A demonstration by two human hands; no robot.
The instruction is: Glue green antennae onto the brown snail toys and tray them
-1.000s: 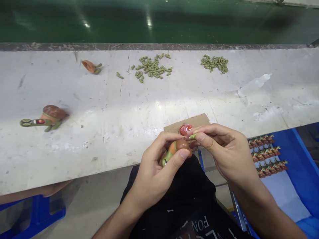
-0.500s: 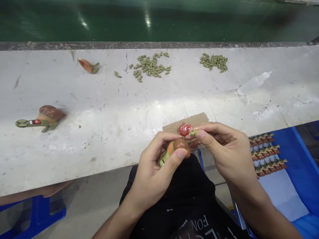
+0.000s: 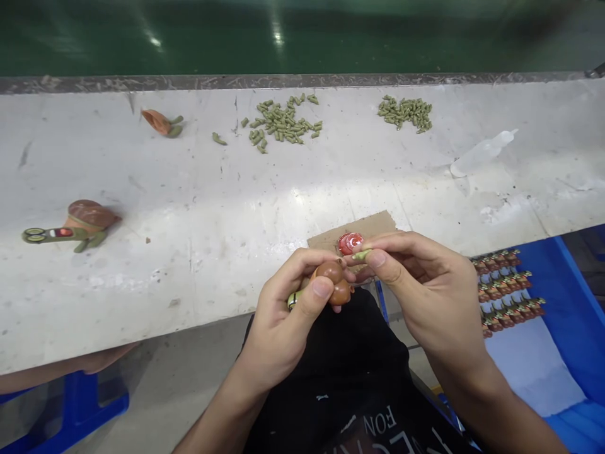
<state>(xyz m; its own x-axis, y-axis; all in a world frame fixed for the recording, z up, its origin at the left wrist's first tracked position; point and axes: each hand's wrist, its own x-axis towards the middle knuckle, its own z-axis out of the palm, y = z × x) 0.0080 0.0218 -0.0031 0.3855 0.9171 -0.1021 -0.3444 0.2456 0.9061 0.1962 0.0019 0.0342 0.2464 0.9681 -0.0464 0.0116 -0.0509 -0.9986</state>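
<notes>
My left hand is closed around a brown and green toy figure, its rounded brown part turned upward and part of its green head showing beside the thumb. Between the thumb and fingers of my right hand is pinched a small green piece, close to the figure's brown end. Just beyond both hands, a red bottle cap with glossy red liquid in it rests on a piece of cardboard at the table's near edge. My fingers hide part of the figure.
Two piles of small green pieces, a left pile and a right pile, lie on the white table. Left are a turtle-like toy and an orange-green part; right, a translucent bottle. A blue bin holds rows of figures.
My left hand has turned the figure so more of its brown, rounded part faces up, and shifted slightly left. The right hand's green piece has moved slightly left and down.
</notes>
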